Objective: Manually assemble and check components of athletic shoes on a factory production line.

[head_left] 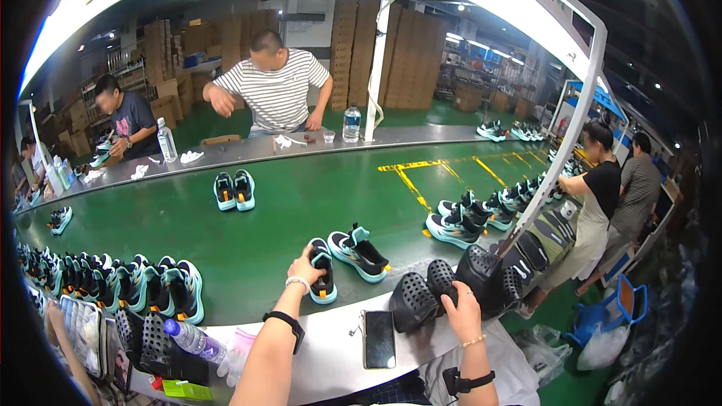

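My left hand (303, 274) grips a black sneaker (323, 286) with a light teal sole, its fingers at the shoe's collar. Just right of it a matching sneaker (359, 254) sits on the green belt, apart from my hands. At the near ledge my right hand (462, 310) rests beside black perforated clogs (412, 302), fingers stretched out and seemingly holding nothing. Whether its fingertips touch the clogs, I cannot tell. Between my forearms a dark phone (379, 340) lies on the pale ledge.
Several sneakers line the belt at left (180, 289) and right (455, 227); another pair (235, 191) stands mid-belt. A purple-capped bottle (194, 340) lies at near left. A white post (560, 128) rises at right. Co-workers stand across the belt (278, 86) and at right (602, 180).
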A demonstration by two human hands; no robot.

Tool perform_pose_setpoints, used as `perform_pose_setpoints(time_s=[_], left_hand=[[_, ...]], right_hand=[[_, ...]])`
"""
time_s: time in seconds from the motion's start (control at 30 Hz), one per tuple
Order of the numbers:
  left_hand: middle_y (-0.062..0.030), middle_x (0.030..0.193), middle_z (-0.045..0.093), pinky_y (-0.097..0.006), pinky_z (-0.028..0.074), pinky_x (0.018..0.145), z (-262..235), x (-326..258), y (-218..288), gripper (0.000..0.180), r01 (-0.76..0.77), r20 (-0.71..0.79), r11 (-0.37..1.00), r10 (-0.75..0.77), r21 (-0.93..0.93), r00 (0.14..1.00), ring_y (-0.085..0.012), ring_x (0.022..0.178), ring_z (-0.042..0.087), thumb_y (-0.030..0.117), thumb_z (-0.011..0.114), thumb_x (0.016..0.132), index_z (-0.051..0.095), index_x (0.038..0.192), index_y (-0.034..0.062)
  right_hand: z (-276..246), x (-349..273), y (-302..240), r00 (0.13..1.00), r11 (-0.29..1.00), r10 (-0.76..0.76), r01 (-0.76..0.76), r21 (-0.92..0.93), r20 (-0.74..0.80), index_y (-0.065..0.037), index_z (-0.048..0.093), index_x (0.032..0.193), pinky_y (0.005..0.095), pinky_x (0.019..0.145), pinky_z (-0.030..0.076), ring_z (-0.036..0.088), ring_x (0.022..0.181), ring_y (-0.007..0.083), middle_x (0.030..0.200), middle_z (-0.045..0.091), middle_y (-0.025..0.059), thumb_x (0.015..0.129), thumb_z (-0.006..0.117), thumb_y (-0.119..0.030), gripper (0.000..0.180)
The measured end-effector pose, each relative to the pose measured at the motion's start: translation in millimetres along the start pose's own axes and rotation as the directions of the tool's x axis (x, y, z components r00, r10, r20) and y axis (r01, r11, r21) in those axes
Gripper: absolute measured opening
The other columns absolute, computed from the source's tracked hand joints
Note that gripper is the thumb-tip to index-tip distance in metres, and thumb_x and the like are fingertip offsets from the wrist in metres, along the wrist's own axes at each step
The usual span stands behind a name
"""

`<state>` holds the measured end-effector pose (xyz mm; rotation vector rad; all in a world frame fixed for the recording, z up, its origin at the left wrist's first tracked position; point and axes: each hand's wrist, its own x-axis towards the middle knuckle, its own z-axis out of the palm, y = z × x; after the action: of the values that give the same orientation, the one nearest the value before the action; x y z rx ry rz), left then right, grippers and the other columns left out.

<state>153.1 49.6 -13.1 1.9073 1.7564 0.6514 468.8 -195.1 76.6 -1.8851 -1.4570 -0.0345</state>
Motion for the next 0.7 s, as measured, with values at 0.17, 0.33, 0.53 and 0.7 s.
perform_pose_setpoints(time_s=[0.17,0.33,0.53,0.7], left_hand=[[-0.02,0.144,0.031,-0.045,0.022,0.113,13.3,-21.1,54.1,0.067,-0.374,-0.578,0.927,0.283,-0.041,0.765,-0.0396,0.136,0.023,0.006,0.066,0.071,0.04,0.133,0.0056],[-0.0118,0.124,0.051,-0.044,0.046,0.092,39.3,-53.1,114.1,0.049,-0.483,-0.168,0.875,0.48,0.027,0.861,-0.0312,0.111,0.053,0.025,0.066,0.077,0.051,0.121,0.0063],[-0.0084,0.119,0.053,-0.043,0.051,0.084,88.1,-46.6,81.4,0.05,-0.475,0.028,0.869,0.476,0.138,0.879,-0.0303,0.104,0.056,0.038,0.064,0.082,0.053,0.121,0.0086],[-0.0053,0.102,0.057,-0.042,0.046,0.078,66.0,-42.2,71.8,0.027,-0.534,0.17,0.739,0.513,0.41,0.841,-0.0253,0.097,0.056,0.036,0.058,0.085,0.067,0.096,0.0125]], right_hand=[[14.5,-10.6,25.7,0.993,0.993,-0.075,0.065,-0.102,-0.094,-0.003,0.051,0.117,0.0416,0.094,0.043,0.053,0.109,0.0358,0.118,0.056,0.0184,0.078,0.069,-0.018,0.045],[25.5,-11.4,29.6,0.995,0.995,0.078,-0.082,-0.062,-0.058,-0.001,0.041,0.124,0.0416,0.088,0.045,0.055,0.103,0.0369,0.105,0.058,0.0144,0.069,0.076,-0.009,0.066],[30.3,-18.3,39.2,0.993,1.0,0.01,-0.012,-0.018,-0.116,0.004,0.037,0.127,0.0409,0.09,0.044,0.054,0.105,0.0362,0.109,0.056,0.0148,0.069,0.076,-0.009,0.071],[25.3,-17.7,52.1,0.988,0.998,-0.054,0.048,-0.047,-0.143,0.004,0.037,0.128,0.0412,0.088,0.045,0.056,0.103,0.0372,0.107,0.057,0.0157,0.072,0.075,-0.011,0.069]])
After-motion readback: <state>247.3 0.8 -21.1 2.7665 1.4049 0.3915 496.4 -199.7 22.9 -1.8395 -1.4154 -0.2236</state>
